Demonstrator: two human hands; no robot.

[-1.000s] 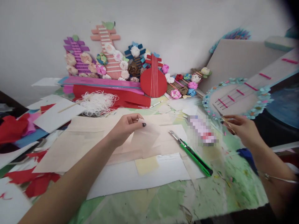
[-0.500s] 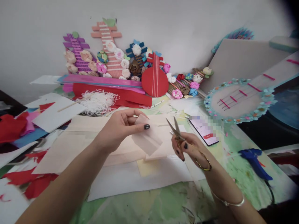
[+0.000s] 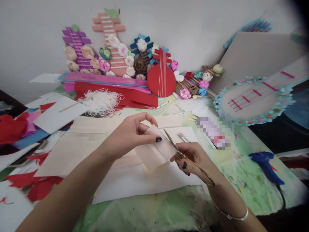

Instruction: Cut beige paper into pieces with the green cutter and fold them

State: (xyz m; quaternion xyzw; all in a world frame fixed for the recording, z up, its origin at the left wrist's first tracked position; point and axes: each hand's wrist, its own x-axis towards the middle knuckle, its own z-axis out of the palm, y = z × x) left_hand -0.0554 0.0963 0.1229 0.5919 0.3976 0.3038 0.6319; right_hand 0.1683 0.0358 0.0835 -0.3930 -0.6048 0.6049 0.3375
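Note:
Between thumb and fingers, my left hand (image 3: 135, 133) pinches a small folded piece of pale, thin crepe-like paper (image 3: 154, 151) above the table. My right hand (image 3: 190, 158) grips a pair of gold-handled scissors (image 3: 171, 140), fingers through the handles. The blades lie at the paper's right edge, pointing up and left; how far they have cut in cannot be made out. Under both hands are a white sheet (image 3: 116, 190) and larger cream paper sheets (image 3: 79, 145). A utility knife (image 3: 183, 137) rests just beyond my right hand.
White string (image 3: 102, 101) lies tangled at the back left, near red paper scraps (image 3: 41, 187). A red paper lute (image 3: 161, 80) and other flower-trimmed lutes stand along the wall. At the right are a phone (image 3: 213, 133), a blue glue gun (image 3: 267, 166) and a flower-edged lute (image 3: 248, 101).
My right hand has brought the scissors left to the paper, and the blades have drawn together. The paper has turned slightly in my left hand. The utility knife now shows more fully.

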